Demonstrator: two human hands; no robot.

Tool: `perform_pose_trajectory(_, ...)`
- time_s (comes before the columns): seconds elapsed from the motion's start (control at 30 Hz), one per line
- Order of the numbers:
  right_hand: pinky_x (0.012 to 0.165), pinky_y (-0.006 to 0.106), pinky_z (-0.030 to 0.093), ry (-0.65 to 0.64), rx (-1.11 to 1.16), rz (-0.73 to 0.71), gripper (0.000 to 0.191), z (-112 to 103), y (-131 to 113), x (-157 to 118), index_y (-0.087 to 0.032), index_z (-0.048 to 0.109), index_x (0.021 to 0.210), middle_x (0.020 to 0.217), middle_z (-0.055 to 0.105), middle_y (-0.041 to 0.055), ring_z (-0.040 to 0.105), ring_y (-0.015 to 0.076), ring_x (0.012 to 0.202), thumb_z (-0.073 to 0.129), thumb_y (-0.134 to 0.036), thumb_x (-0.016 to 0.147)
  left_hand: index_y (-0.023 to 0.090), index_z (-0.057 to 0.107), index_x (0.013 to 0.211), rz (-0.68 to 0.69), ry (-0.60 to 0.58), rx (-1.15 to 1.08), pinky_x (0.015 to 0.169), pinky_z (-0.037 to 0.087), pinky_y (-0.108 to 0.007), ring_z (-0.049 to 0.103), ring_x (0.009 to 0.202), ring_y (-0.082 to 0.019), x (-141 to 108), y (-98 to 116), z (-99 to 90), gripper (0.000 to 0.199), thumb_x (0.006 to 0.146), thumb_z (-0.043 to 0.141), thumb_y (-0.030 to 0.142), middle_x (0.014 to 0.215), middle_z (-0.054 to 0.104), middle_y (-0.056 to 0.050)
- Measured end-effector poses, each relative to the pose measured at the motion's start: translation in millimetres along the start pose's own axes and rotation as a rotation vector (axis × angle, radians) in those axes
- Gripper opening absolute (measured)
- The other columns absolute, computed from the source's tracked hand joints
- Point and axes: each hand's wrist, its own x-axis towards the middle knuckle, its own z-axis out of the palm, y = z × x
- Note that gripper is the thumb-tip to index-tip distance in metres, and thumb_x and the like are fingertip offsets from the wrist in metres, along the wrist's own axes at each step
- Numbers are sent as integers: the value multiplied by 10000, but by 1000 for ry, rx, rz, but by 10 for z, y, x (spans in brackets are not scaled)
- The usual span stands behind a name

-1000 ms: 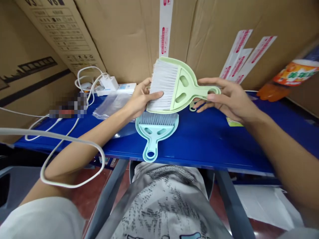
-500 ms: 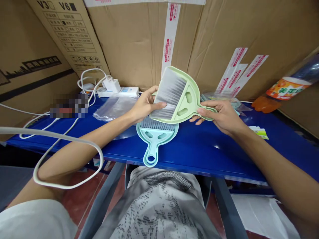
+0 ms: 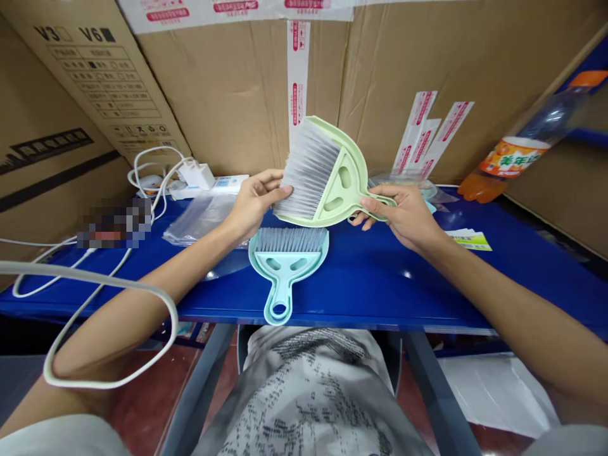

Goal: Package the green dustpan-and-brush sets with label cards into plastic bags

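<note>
A light green dustpan (image 3: 357, 168) with a matching hand brush (image 3: 338, 190) nested in it is held up above the table, tilted, its grey bristles toward the left. My left hand (image 3: 260, 201) pinches its left edge, thumb over the bristle tips and fingers partly hidden behind. Around the handle end at the right, my right hand (image 3: 403, 212) is closed, thumb on top. Below them a light blue dustpan (image 3: 324, 250) with its own blue brush (image 3: 285, 259) lies on the blue table, handle toward me.
Clear plastic bags (image 3: 202, 218) lie left, by a power strip (image 3: 230, 184) and white cables (image 3: 164, 158). A loop of white cable (image 3: 173, 323) crosses over my left forearm. At right are an orange drink bottle (image 3: 515, 155) and cards (image 3: 468, 239). Cardboard boxes (image 3: 228, 82) wall the back.
My view has shifted, so most things appear further left. The left thumb has slid outward to the bristle tips, and the bristles look more fanned out. The right hand keeps its grip.
</note>
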Motion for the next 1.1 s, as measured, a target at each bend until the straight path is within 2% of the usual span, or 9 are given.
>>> perform_pose_trajectory(0.13, 541, 341, 635, -3, 6, -11, 453, -12, 12, 6, -239, 815, 786, 703, 783, 68, 793, 269, 691, 1012, -637, 693, 217, 848, 992, 8, 98, 34, 638, 553, -266, 734, 794, -177, 33, -23, -36, 308, 750, 962, 370, 938, 832, -44)
perform_pose_trajectory(0.27, 532, 347, 634, 4, -7, -25, 443, -26, 34, 16, -257, 815, 774, 688, 775, 59, 790, 266, 680, 1000, -653, 704, 222, 872, 966, 45, 189, 110, 638, 549, -263, 723, 821, -181, 32, -8, -40, 235, 761, 917, 328, 976, 838, -53)
perform_pose_trajectory(0.43, 551, 371, 651, 36, -59, -79, 422, -36, 70, 19, -265, 834, 822, 714, 783, 53, 783, 258, 659, 966, -661, 754, 200, 886, 952, 49, 224, 177, 718, 590, -303, 725, 865, -203, 15, -9, -24, 210, 749, 874, 252, 962, 835, -65)
perform_pose_trajectory(0.6, 558, 380, 658, 65, -113, -115, 423, -38, 89, 15, -250, 829, 845, 722, 787, 54, 777, 255, 643, 946, -652, 787, 186, 895, 980, 27, 205, 187, 931, 605, -375, 729, 923, -209, 17, -71, -38, 293, 688, 865, 180, 982, 835, -66)
perform_pose_trajectory(0.7, 570, 390, 664, 80, -145, -125, 400, -23, 45, -5, -240, 826, 847, 722, 791, 61, 769, 255, 628, 948, -619, 801, 189, 892, 989, 30, 194, 187, 1004, 598, -406, 740, 972, -226, 20, -81, -44, 311, 680, 863, 168, 1002, 840, -68)
perform_pose_trajectory(0.87, 579, 401, 669, 115, -195, -119, 380, 3, -19, -34, -242, 830, 876, 717, 795, 56, 745, 244, 575, 952, -595, 806, 188, 874, 978, 59, 183, 208, 1060, 601, -437, 755, 1058, -253, 8, -52, -25, 294, 692, 830, 136, 1028, 839, -72)
perform_pose_trajectory(1.1, 573, 394, 678, 160, -185, -132, 381, -12, 55, -13, -236, 833, 911, 706, 795, 54, 762, 251, 579, 952, -583, 809, 186, 888, 992, 61, 162, 215, 1058, 611, -437, 767, 1066, -261, -5, -42, -10, 293, 703, 848, 166, 1075, 849, -86)
